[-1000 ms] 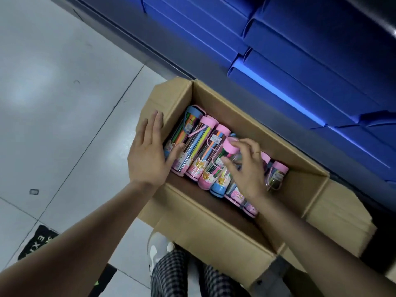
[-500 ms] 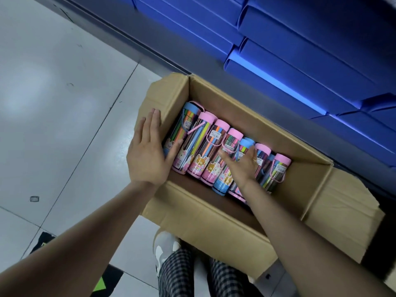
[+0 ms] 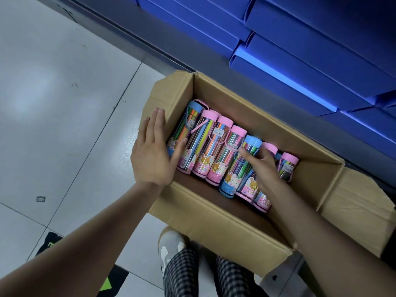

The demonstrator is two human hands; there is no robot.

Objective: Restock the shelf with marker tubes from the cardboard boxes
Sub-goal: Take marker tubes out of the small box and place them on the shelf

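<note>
An open cardboard box on the floor holds a row of several clear marker tubes with pink or blue caps, lying side by side. My left hand rests flat on the box's left wall with straight fingers, and its thumb touches the leftmost, blue-capped tube. My right hand lies inside the box on the tubes at the right. Its index finger stretches across a blue-capped tube, and its other fingertips dip between neighbouring tubes. No tube is lifted.
Stacked blue folders fill the low shelf behind the box. The box's right flap folds outward. Grey floor tiles lie to the left. My checked trouser leg and a white shoe sit right in front of the box.
A pink-capped tube that my right hand held raised a second ago now lies flat in the row. That hand has sunk lower onto the tubes. The left hand stayed on the wall.
</note>
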